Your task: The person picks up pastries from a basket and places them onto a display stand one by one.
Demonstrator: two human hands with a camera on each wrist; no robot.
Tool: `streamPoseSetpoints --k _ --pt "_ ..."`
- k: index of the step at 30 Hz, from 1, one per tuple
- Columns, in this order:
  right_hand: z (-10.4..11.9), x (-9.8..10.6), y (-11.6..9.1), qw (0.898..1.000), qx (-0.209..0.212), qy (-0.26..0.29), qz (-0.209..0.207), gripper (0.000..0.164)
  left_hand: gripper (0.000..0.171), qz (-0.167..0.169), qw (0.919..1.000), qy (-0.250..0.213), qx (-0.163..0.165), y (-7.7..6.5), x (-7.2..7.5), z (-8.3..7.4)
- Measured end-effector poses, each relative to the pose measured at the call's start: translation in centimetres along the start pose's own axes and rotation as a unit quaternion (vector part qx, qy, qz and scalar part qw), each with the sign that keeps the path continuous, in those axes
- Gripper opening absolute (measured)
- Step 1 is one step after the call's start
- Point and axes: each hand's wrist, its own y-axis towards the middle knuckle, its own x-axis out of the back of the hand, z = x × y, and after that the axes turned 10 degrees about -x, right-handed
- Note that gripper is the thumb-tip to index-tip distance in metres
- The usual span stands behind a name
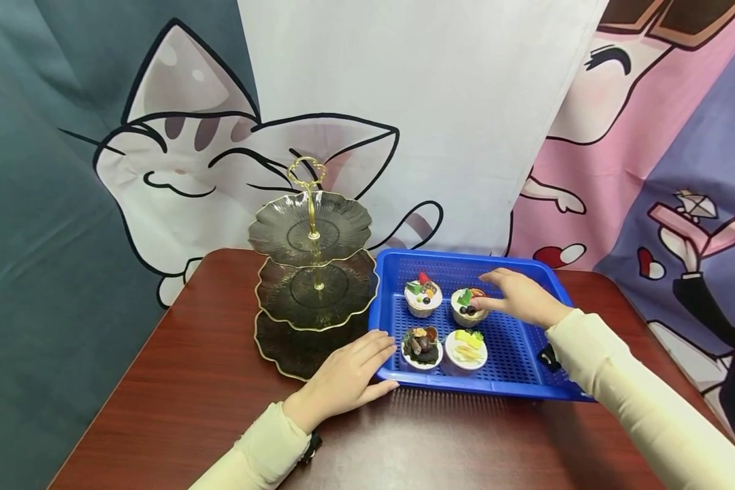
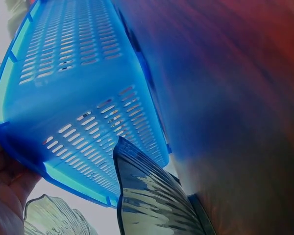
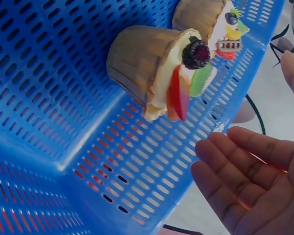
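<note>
My left hand [image 1: 354, 371] rests on the front-left corner of a blue plastic basket [image 1: 496, 389], its fingers lying over the rim. Above the basket's right half hovers my right hand [image 1: 520, 296], fingers extended, close to a cupcake with berries and a green leaf [image 1: 465, 314]. The right wrist view shows a gap between that hand [image 3: 259, 178] and the berry-topped cupcake [image 3: 142, 68]. Also inside the basket stand a strawberry-topped cupcake [image 1: 423, 303], a dark chocolate-topped cupcake [image 1: 421, 348] and a yellow fruit-topped cupcake [image 1: 465, 352].
Left of the basket stands a three-tier dark plate stand [image 1: 309, 228] with gold rims and a gold handle. Its lower plates come close to the basket's left side. Both are on a reddish-brown table [image 1: 177, 381]. A cartoon-printed curtain [image 1: 441, 102] hangs behind.
</note>
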Motion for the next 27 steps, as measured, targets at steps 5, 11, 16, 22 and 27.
streamPoseSetpoints --k 5,11,16,22,27 --pt "-0.3 -0.6 1.0 1.000 -0.017 0.015 0.003 0.070 0.051 -0.001 1.0000 0.000 0.002 0.1 0.0 0.0" --pt "-1.0 -1.8 1.8 1.000 -0.018 0.017 -0.005 0.075 0.051 -0.004 1.0000 0.001 -0.001 0.0 -0.1 0.0" --pt "-1.8 -3.1 2.1 1.000 -0.014 0.009 -0.014 0.080 0.051 -0.004 1.0000 0.007 -0.006 -0.1 -0.1 0.0" --pt "-2.4 -4.2 2.4 1.000 -0.002 0.016 -0.017 0.078 0.051 -0.004 1.0000 0.005 -0.005 0.0 0.0 0.0" --pt "-2.3 -4.6 2.7 1.000 -0.008 0.027 -0.002 0.080 0.051 -0.002 1.0000 0.006 -0.001 0.0 0.0 0.0"
